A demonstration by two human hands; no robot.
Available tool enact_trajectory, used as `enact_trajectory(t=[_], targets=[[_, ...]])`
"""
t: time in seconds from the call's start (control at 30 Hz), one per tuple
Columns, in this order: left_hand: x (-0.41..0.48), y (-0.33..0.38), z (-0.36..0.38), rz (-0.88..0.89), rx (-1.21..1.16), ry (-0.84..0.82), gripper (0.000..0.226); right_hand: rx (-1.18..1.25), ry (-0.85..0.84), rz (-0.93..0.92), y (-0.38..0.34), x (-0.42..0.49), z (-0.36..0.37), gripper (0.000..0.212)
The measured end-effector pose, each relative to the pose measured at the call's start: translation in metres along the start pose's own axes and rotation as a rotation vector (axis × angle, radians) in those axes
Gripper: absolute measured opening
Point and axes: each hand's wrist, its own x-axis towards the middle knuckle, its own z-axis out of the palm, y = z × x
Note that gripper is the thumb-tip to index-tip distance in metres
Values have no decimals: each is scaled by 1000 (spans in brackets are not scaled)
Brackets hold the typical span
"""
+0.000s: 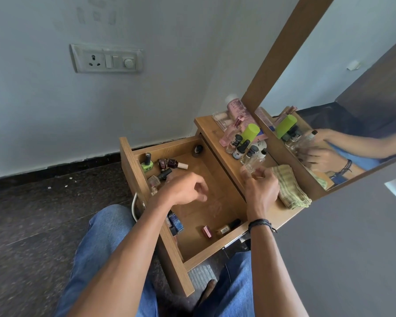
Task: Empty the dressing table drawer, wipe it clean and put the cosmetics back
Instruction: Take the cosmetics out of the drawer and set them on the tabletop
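The wooden drawer (215, 177) is pulled out over my lap. Inside lie a green nail polish (147, 164), dark red polishes (168, 163), a black-capped bottle (164, 174), a small black jar (198, 149), a pink lipstick (207, 231), a beige polish (228, 227) and a blue box (177, 221). My left hand (188, 188) hovers over the drawer's middle, fingers loosely curled, holding nothing. My right hand (261, 186) grips a clear glass bottle (249, 165) at the tabletop's front edge, beside several bottles (240, 145).
A folded green-striped cloth (287, 187) lies on the tabletop (209, 128) right of my right hand. A mirror (329, 99) stands behind the bottles. A pink bottle (237, 108) and a green-capped bottle (250, 132) stand at the back. A white cable (134, 205) hangs left of the drawer.
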Motion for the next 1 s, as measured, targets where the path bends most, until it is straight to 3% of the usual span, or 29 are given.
enact_trajectory(t=[0.1, 0.17, 0.3, 0.43, 0.53, 0.77, 1.0], targets=[[-1, 6, 10, -32, 136, -209, 29, 0, -2, -17, 1, -8, -3, 51], [-2, 9, 14, -36, 166, -236, 27, 70, 31, -30, -2, -18, -9, 55], [-5, 11, 12, -44, 189, -214, 25, 135, 62, -251, 2, -61, -18, 31], [-6, 7, 10, -49, 288, -258, 27, -238, -326, -435, 20, -96, -15, 6], [-8, 4, 11, -60, 367, -317, 32, -545, -563, -509, 25, -103, -7, 9], [-8, -6, 4, -113, 410, -448, 26, -790, -662, -478, 25, -107, 1, 21], [-11, -5, 5, -175, 469, -487, 27, -793, -763, -458, 23, -105, 3, 28]])
